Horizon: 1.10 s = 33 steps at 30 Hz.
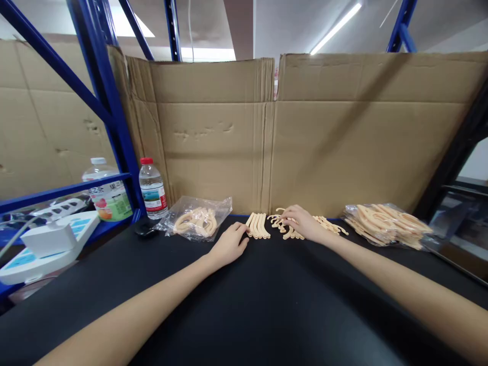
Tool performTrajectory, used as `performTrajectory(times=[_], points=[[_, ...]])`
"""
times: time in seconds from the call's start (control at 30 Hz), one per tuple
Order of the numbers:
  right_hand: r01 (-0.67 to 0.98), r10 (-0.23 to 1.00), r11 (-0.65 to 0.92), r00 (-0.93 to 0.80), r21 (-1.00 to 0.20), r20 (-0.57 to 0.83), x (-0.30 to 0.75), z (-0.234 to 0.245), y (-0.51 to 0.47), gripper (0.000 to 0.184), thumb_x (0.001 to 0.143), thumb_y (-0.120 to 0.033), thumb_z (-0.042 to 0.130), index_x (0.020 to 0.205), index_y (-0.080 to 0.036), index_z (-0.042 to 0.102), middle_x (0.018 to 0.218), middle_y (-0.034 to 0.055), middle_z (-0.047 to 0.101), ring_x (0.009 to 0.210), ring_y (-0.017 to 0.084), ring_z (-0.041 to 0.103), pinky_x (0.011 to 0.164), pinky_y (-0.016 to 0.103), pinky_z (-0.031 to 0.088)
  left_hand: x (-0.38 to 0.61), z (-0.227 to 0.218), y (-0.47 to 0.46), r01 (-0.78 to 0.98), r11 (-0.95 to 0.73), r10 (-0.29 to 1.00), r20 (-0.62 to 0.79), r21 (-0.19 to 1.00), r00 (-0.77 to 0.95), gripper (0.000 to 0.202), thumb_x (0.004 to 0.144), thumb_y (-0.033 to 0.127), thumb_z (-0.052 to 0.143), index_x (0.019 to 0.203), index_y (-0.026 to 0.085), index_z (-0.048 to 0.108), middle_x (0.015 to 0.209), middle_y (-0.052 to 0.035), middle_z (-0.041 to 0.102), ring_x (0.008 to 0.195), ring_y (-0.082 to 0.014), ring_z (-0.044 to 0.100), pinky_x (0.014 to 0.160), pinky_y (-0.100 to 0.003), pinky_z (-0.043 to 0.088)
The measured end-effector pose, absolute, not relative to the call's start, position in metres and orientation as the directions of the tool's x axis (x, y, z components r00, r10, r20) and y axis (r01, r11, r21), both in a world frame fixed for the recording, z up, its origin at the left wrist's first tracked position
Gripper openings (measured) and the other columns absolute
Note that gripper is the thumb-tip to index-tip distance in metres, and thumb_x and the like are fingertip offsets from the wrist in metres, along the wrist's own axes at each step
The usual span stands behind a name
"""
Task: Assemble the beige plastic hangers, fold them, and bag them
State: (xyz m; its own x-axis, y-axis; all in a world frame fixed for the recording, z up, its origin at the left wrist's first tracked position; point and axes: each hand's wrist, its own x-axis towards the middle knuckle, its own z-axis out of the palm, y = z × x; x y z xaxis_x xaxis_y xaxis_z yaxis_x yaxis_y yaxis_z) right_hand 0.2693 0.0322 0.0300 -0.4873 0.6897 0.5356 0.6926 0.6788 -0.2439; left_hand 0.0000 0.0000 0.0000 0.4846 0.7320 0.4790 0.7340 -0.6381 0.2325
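Observation:
On the black table, several slim beige curved pieces (258, 225) lie side by side in a neat row. My left hand (230, 245) rests at the row's left end, fingers apart, its index fingertip against the outermost piece. Just right of that row, my right hand (301, 222) reaches over a looser group of beige hooked pieces (293, 234). Its fingers are bent down and seem closed on one hooked piece (278, 220); the exact grip is partly hidden. More loose beige pieces (331, 225) lie behind my right wrist.
A clear bag of beige curved parts (196, 222) lies left, beside a red-capped water bottle (152, 189) and a black object (146, 230). Bagged flat beige pieces (387, 223) are stacked right. Cardboard (213, 142) walls the back. A blue rack (110, 117) and white power strip (49, 249) stand left.

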Motion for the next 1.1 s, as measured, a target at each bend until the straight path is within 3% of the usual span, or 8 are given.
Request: performTrajectory(times=[0.13,0.37,0.57,0.67,0.83,0.93,1.1], points=[[0.677,0.683,0.703,-0.555,-0.218,0.475,0.253,0.018,0.052,0.015,0.084,-0.018,0.058,0.087,-0.02,0.073,0.089,0.0079,0.07,0.091,0.023,0.061,0.086,0.038,0.047,0.001,0.001,-0.003,0.733,-0.645,0.726,0.47,0.215,0.501,0.019,0.083,0.011,0.047,0.099,0.017,0.056,0.102,-0.0089,0.058,0.098,-0.0233,0.057,0.092,-0.04,0.046],[0.687,0.684,0.694,-0.537,-0.215,0.494,0.28,0.029,0.041,0.026,0.092,-0.022,0.045,0.107,-0.019,0.065,0.105,0.0091,0.067,0.1,0.021,0.06,0.09,0.04,0.046,0.0,0.001,-0.005,0.73,-0.656,0.707,0.493,0.191,0.507,0.02,0.082,0.01,0.045,0.098,0.017,0.054,0.101,-0.0085,0.057,0.097,-0.0228,0.057,0.091,-0.04,0.047],[0.679,0.651,0.721,-0.595,-0.138,0.472,0.289,0.017,0.006,0.021,0.086,-0.027,0.058,0.103,-0.02,0.067,0.104,0.0086,0.063,0.101,0.022,0.055,0.091,0.039,0.045,0.003,0.002,-0.006,0.699,-0.699,0.661,0.513,0.153,0.548,0.023,0.083,0.01,0.043,0.102,0.018,0.054,0.106,-0.009,0.057,0.1,-0.0232,0.055,0.091,-0.041,0.047],[0.671,0.629,0.735,-0.621,-0.098,0.467,0.281,0.006,-0.002,0.017,0.088,-0.026,0.056,0.099,-0.02,0.068,0.099,0.008,0.062,0.097,0.021,0.054,0.089,0.037,0.045,0.004,0.004,-0.008,0.691,-0.711,0.647,0.508,0.132,0.569,0.024,0.085,0.01,0.042,0.103,0.018,0.054,0.109,-0.0093,0.057,0.102,-0.0234,0.055,0.092,-0.041,0.046],[0.699,0.638,0.71,-0.587,-0.084,0.499,0.279,0.002,0.003,0.02,0.091,-0.021,0.049,0.087,-0.018,0.069,0.088,0.0076,0.062,0.089,0.021,0.055,0.084,0.038,0.045,0.005,0.008,-0.011,0.698,-0.709,0.648,0.488,0.104,0.585,0.023,0.086,0.009,0.041,0.102,0.018,0.054,0.109,-0.0092,0.056,0.102,-0.023,0.056,0.092,-0.04,0.047],[0.715,0.641,0.695,-0.564,-0.082,0.521,0.284,0.007,0.004,0.016,0.09,-0.02,0.051,0.092,-0.018,0.067,0.09,0.0076,0.062,0.092,0.021,0.054,0.085,0.037,0.045,0.005,0.009,-0.012,0.701,-0.707,0.646,0.488,0.092,0.587,0.022,0.086,0.009,0.041,0.102,0.018,0.054,0.107,-0.009,0.057,0.101,-0.0227,0.056,0.091,-0.04,0.047],[0.778,0.682,0.621,-0.481,-0.09,0.551,0.317,0.019,0.009,0.026,0.094,-0.022,0.04,0.102,-0.016,0.064,0.098,0.0102,0.064,0.098,0.023,0.054,0.087,0.041,0.045,0.004,0.009,-0.012,0.698,-0.711,0.637,0.5,0.085,0.587,0.022,0.087,0.01,0.041,0.103,0.018,0.054,0.107,-0.0086,0.057,0.101,-0.0227,0.056,0.091,-0.04,0.047]])
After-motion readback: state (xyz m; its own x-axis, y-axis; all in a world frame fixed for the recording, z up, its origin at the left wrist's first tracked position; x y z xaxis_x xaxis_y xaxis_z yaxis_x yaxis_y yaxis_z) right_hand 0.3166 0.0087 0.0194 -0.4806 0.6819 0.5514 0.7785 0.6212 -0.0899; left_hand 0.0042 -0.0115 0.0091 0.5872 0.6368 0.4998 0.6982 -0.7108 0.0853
